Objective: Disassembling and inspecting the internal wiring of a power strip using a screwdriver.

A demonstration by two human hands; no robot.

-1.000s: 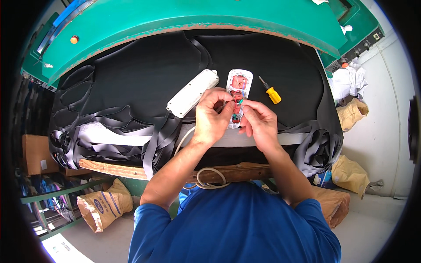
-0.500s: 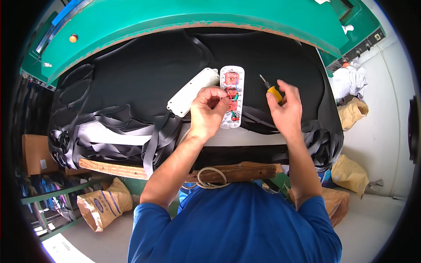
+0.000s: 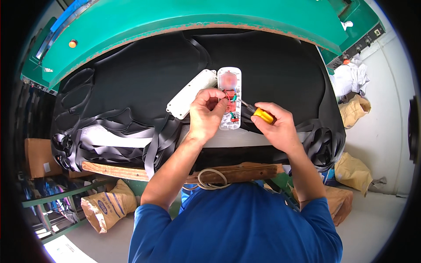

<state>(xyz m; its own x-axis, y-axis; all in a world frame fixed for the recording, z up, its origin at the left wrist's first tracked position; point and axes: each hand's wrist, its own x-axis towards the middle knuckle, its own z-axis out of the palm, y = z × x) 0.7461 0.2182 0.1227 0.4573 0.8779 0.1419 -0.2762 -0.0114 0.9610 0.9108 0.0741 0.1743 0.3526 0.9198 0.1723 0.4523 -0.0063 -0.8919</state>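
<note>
An opened white power strip lies face down on black sheet material, its red socket parts and thin coloured wires exposed. My left hand is closed in a pinch over its left edge, at the middle red parts; what sits between the fingertips is hidden, perhaps a wire. In my right hand is a screwdriver with a yellow handle. Its shaft points up and left, the tip at the strip's right edge near a green wire. The long white back cover rests slantwise to the left, partly behind my left hand.
Black sheets and strips cover the work surface. A green machine beam spans the far side. Along the near edge runs a wooden board, with a coil of pale cord by it. Paper sacks stand on both sides.
My right hand has moved left and down, bringing the screwdriver's tip from open space to the power strip. My left hand keeps its pinch at the strip.
</note>
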